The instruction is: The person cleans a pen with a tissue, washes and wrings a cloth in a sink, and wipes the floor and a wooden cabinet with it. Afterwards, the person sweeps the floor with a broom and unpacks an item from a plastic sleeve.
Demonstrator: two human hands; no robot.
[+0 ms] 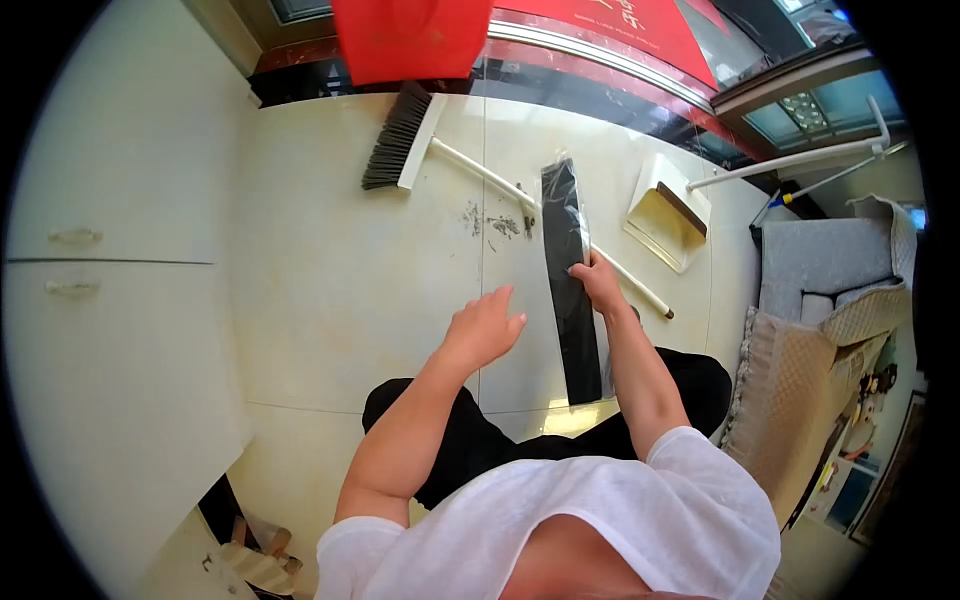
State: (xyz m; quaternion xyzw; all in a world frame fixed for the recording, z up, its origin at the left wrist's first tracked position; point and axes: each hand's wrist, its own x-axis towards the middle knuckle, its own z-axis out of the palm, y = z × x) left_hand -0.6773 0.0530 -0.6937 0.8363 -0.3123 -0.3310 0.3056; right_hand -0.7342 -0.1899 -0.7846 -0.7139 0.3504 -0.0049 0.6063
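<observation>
My right hand [597, 283] grips a long black strip in clear plastic wrapping [570, 300] by its right edge, thumb on top. The strip points away from me, over the broom's white handle. My left hand [484, 328] is to the left of the strip, fingers apart, holding nothing. A broom [418, 140] with dark bristles lies on the tiled floor beyond my hands, its handle [640, 287] running down to the right. Small dark debris [503, 226] is scattered on the floor beside the handle. To the right stands a white dustpan [668, 215] with a long handle.
White cabinets [120, 180] line the left side. A red bag [410, 40] hangs or stands at the doorway, near a red mat [610, 35]. A grey sofa [820, 260] with a beige cover is at the right. Some items [262, 560] lie at the lower left.
</observation>
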